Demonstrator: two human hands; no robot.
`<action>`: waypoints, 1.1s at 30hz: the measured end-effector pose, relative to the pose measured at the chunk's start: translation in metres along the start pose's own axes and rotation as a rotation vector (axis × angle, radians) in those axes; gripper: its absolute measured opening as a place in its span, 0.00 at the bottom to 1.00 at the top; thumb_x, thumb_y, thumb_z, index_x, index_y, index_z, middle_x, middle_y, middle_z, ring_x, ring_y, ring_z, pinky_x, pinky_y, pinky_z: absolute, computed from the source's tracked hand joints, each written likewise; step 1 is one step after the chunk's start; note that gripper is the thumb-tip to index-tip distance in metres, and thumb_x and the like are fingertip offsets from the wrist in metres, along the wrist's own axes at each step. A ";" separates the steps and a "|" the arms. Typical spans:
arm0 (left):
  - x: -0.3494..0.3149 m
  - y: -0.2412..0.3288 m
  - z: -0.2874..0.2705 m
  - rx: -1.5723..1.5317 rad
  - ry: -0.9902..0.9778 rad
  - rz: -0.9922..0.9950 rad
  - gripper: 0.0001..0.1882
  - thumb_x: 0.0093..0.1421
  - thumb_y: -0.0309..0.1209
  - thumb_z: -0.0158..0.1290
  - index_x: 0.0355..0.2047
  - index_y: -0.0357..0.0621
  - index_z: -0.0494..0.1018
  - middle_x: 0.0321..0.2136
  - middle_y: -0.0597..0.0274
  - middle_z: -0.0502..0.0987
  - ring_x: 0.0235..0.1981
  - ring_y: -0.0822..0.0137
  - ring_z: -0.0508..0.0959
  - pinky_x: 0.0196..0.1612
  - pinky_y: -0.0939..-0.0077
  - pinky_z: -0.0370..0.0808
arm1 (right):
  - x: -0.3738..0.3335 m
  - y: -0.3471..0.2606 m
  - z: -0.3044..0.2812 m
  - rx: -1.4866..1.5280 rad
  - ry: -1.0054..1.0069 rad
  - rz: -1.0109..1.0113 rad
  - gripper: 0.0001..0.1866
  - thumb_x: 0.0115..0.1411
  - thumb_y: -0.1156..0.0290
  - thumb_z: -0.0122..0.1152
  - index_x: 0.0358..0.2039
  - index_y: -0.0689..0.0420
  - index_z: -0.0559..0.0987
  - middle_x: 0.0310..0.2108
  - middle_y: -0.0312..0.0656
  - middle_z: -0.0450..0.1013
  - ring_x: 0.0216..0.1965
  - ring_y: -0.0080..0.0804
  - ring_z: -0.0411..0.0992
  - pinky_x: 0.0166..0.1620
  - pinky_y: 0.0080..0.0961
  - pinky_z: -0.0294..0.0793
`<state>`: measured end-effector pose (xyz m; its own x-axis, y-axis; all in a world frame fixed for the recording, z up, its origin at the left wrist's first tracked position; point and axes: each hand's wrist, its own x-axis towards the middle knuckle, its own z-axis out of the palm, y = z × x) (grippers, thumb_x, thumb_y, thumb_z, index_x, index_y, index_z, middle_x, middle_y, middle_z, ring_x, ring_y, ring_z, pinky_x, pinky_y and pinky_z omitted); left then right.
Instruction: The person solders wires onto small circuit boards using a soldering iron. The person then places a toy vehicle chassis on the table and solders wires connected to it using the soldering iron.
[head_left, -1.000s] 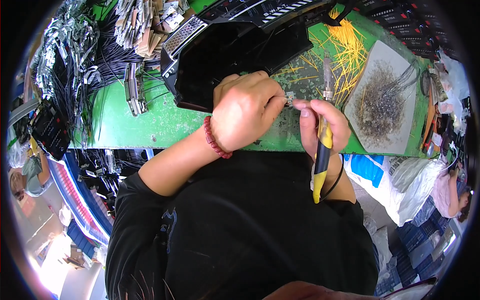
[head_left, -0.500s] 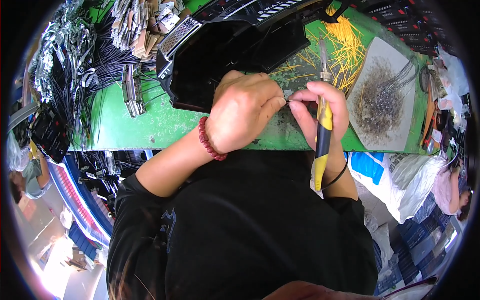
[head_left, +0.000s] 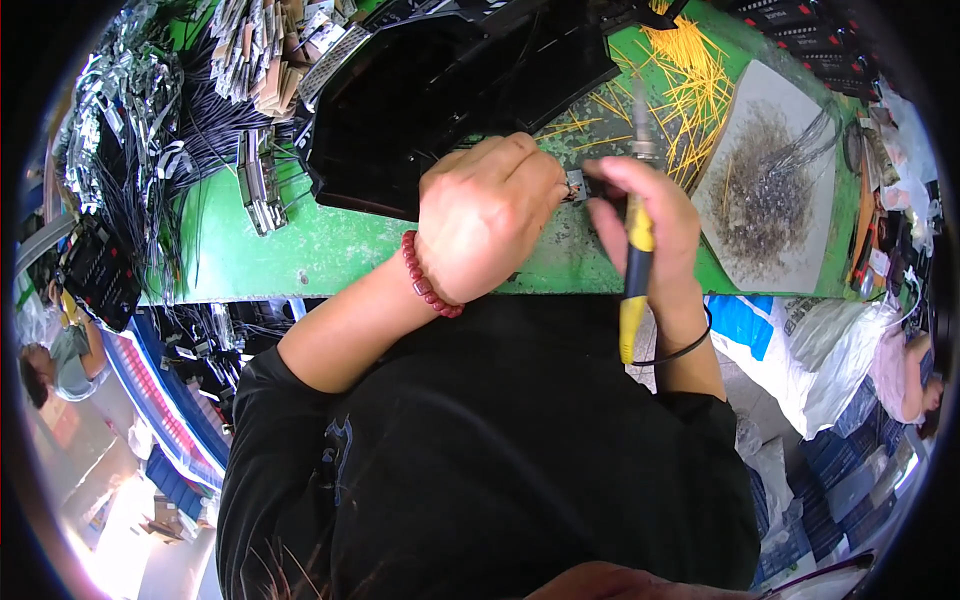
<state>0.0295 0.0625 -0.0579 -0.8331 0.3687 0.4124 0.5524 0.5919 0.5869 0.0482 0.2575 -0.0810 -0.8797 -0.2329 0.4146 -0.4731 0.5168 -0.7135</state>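
My left hand point(head_left: 490, 210), with a red bead bracelet at its wrist, is closed in a pinch at the edge of a small grey metallic part point(head_left: 576, 185). My right hand point(head_left: 665, 210) has a yellow and black soldering iron point(head_left: 637, 265) held in it, tip pointing away from me and cable trailing near the wrist. The thumb and forefinger of that hand are spread apart, slightly blurred, just right of the small part. Behind my left hand lies a large black plastic housing point(head_left: 400, 120), partly covered by the hand.
On the green table point(head_left: 330, 265) are loose yellow sticks point(head_left: 690, 90), a pale board point(head_left: 815, 235) with dark residue and thin wires, metal strips point(head_left: 262, 185), bundled black wires point(head_left: 205, 110) and stacked flat pieces point(head_left: 265, 50). Other people sit at far left and right.
My right fingers have moved away from the small part and spread, and the iron has shifted slightly left. The small part shows more openly at my left fingertips. The view has shifted slightly.
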 end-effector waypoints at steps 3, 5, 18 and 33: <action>-0.002 -0.003 0.006 0.081 0.026 0.017 0.07 0.44 0.26 0.61 0.23 0.46 0.73 0.25 0.64 0.72 0.25 0.64 0.76 0.27 0.73 0.74 | 0.010 -0.010 0.003 -0.143 -0.061 -0.088 0.26 0.40 0.80 0.68 0.43 0.51 0.77 0.17 0.35 0.64 0.19 0.35 0.64 0.23 0.31 0.62; 0.001 -0.001 0.004 0.081 -0.006 0.013 0.07 0.45 0.25 0.61 0.24 0.44 0.74 0.25 0.63 0.72 0.24 0.63 0.76 0.26 0.72 0.74 | 0.008 -0.010 0.007 -0.155 -0.042 -0.079 0.26 0.40 0.79 0.68 0.44 0.51 0.77 0.17 0.35 0.64 0.20 0.35 0.65 0.23 0.32 0.62; 0.002 -0.003 0.007 0.149 -0.122 0.008 0.06 0.45 0.25 0.61 0.25 0.45 0.76 0.21 0.63 0.71 0.21 0.61 0.75 0.24 0.71 0.72 | 0.001 -0.012 0.016 -0.176 0.074 0.029 0.26 0.39 0.78 0.69 0.43 0.51 0.77 0.18 0.36 0.64 0.21 0.35 0.65 0.24 0.31 0.64; 0.008 0.001 0.012 0.221 -0.162 0.021 0.05 0.47 0.24 0.60 0.23 0.43 0.74 0.22 0.63 0.71 0.23 0.61 0.75 0.26 0.70 0.72 | -0.001 -0.007 0.012 -0.105 0.084 0.040 0.25 0.41 0.79 0.68 0.44 0.51 0.78 0.18 0.36 0.65 0.20 0.35 0.65 0.23 0.30 0.64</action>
<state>0.0231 0.0752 -0.0624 -0.8251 0.4817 0.2952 0.5647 0.7185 0.4061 0.0521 0.2444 -0.0832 -0.8885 -0.1434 0.4360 -0.4266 0.6084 -0.6693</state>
